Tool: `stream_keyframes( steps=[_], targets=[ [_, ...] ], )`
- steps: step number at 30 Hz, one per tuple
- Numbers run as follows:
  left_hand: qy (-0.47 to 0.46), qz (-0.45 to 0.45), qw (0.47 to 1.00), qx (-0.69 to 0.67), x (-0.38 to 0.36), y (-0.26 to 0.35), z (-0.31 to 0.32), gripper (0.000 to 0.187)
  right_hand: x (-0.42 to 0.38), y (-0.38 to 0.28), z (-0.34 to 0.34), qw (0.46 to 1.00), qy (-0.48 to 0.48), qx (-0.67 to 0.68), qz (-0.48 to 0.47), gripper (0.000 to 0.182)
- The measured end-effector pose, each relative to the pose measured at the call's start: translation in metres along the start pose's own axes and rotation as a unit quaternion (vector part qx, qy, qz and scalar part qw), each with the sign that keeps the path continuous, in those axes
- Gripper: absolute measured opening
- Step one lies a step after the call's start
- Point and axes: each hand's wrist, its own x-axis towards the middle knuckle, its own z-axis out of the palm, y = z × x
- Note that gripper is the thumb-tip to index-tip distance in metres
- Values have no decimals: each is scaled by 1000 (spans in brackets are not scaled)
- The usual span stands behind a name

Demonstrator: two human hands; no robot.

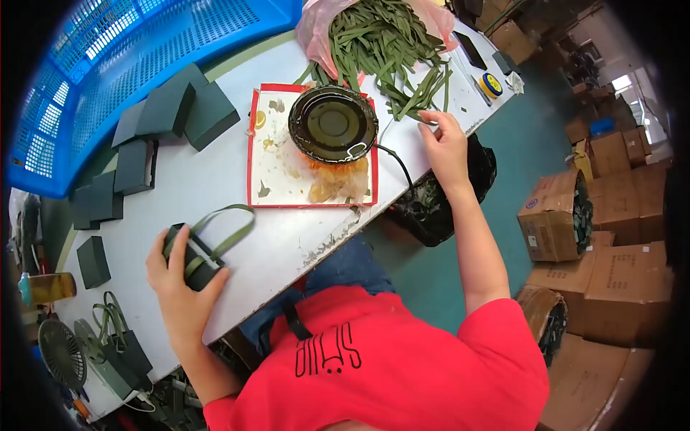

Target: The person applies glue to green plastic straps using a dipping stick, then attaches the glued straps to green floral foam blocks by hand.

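Note:
On the left part of the table my left hand [179, 276] is closed around a small dark green box [192, 260]. A green ribbon loop [237, 231] rises from this box like a handle. My right hand [444, 147] is raised over the table's right edge, thumb and index finger brought together in a pinch. Anything between those fingertips is too small to make out. Just beyond them lie loose ends of a big heap of green ribbons [381, 43], spilling from a pink plastic bag [314, 32]. Between my hands sits a round black pan [333, 123] of dark liquid.
The pan stands on a stained, red-edged board [277, 183], its cord [399, 159] running off the table edge. Several dark green boxes [165, 108] line a blue crate [165, 43]. A small fan [62, 353] and strapped boxes [118, 359] are at lower left; cartons [553, 215] stand right.

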Motion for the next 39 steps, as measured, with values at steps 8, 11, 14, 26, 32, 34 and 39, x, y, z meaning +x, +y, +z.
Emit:
stream_keyframes(
  steps=[8,11,14,26,32,34,39],
  targets=[
    [8,-37,999,-1,-9,-31,-9,79,22,13,12,970,-96,-194,-107,41],
    [29,-13,999,-7,-13,-37,-21,85,27,13,18,968,-141,-184,-95,43],
    [74,-38,995,56,-24,-50,-30,85,39,60,17,955,-127,-198,-183,27],
    [83,-219,956,178,-52,-102,-46,82,51,82,8,988,-87,-101,-80,26],
    [182,-137,959,166,-66,-101,-54,64,54,93,3,998,-47,-30,-35,31],
    [261,-89,950,144,-71,-98,-65,46,63,113,-5,999,-44,9,-3,31],
    [452,-184,849,202,-105,-121,-124,9,70,96,-31,998,27,61,-10,33]
  ],
)
